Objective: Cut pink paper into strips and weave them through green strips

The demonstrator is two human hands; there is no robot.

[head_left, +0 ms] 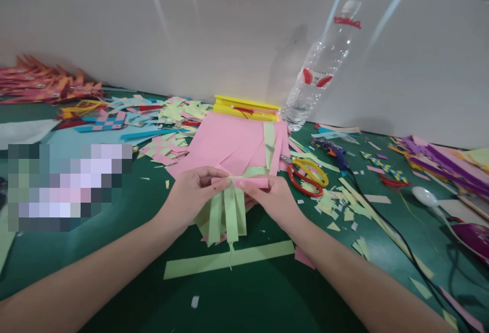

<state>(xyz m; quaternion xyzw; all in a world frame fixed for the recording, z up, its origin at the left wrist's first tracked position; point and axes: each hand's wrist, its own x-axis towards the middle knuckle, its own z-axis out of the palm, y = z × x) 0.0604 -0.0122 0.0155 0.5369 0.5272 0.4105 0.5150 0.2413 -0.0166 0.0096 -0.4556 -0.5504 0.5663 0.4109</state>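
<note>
A pink paper strip is stretched sideways between my two hands, over the top of several pale green paper strips that hang down. My left hand pinches the strip's left part between thumb and fingers. On the other side my right hand grips its right part, thumb pressed on the front. A thin pale string dangles below the green strips. Beneath lies a loose pale green strip on the table. Pink paper sheets lie just behind my hands.
Red-handled scissors and a glue gun with a black cord lie to the right, among paper scraps. A tilted plastic bottle leans by the wall near a yellow tray. Woven paper pieces and orange paper are at left.
</note>
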